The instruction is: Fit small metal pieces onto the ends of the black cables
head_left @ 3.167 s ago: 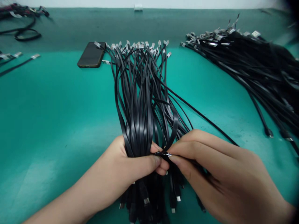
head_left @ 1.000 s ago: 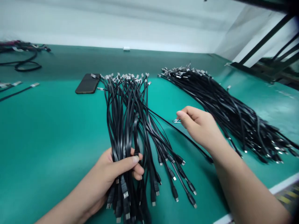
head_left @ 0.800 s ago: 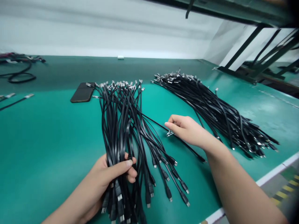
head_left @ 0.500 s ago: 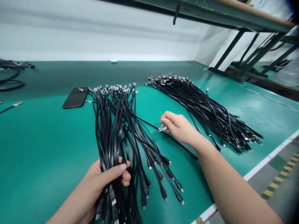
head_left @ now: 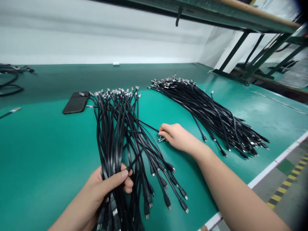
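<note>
My left hand (head_left: 108, 184) is wrapped around a thick bundle of flat black cables (head_left: 112, 141), near their lower plug ends. Between its thumb and fingertips a black cable piece (head_left: 135, 160) sticks out up to the right. My right hand (head_left: 176, 136) is closed, right of the bundle and just above the table. A small silver V-shaped metal tool, resembling a nail clipper (head_left: 161, 139), pokes out below its fingers. One thin black cable (head_left: 148, 125) runs from the bundle to these fingertips; whether they grip it is hidden. Several loose cable ends (head_left: 167, 200) fan out between the hands.
A second pile of black cables (head_left: 207, 110) lies to the right on the green table (head_left: 43, 154). A dark phone (head_left: 75, 103) lies left of the bundle's far ends. More cables (head_left: 11, 86) are at far left. A green shelf (head_left: 204, 14) hangs overhead.
My right hand has moved left and slightly down with the metal tool. The cable end that reached out past it no longer shows. A cable piece now juts from my left fingertips.
</note>
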A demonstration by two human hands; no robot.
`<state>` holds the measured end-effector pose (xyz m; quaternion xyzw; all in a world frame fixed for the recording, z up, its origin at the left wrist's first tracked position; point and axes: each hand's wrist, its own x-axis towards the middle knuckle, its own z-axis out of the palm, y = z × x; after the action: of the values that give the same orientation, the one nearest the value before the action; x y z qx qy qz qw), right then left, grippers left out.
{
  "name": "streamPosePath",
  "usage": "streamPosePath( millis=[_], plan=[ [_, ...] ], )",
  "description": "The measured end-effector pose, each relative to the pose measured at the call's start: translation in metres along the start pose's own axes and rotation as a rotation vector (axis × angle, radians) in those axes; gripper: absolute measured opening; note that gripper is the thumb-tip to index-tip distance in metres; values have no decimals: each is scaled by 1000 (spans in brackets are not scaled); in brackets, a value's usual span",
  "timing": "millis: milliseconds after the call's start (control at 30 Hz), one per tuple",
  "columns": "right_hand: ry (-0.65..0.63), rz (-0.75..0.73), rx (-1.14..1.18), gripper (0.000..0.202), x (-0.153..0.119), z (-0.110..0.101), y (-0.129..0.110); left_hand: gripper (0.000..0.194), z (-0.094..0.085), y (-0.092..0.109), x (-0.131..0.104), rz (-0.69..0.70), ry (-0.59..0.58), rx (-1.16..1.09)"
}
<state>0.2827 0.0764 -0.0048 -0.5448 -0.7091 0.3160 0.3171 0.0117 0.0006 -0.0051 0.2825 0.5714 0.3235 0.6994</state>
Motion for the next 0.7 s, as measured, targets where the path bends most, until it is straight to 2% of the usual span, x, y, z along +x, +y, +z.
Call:
streamPosePath(
  millis=[100,200,300,367,567,700],
  plan=[
    [66,31,125,13,0,1,-1,26,0,-2,0,19,-28,-16],
    [63,76,326,27,-1,1,-7,25,1,-3,-1,36,-49,-58],
    [-21,110,502,46,-4,3,-15,27,1,-2,-2,23,-64,-121],
    [-99,117,586,51,-8,5,-21,31,1,-2,-1,23,-84,-155],
    [-338,29,724,41,-27,23,-38,26,-1,-4,2,20,-123,-223],
    [-390,-98,819,33,-35,41,-47,20,1,-4,2,22,-161,-202]
  ],
)
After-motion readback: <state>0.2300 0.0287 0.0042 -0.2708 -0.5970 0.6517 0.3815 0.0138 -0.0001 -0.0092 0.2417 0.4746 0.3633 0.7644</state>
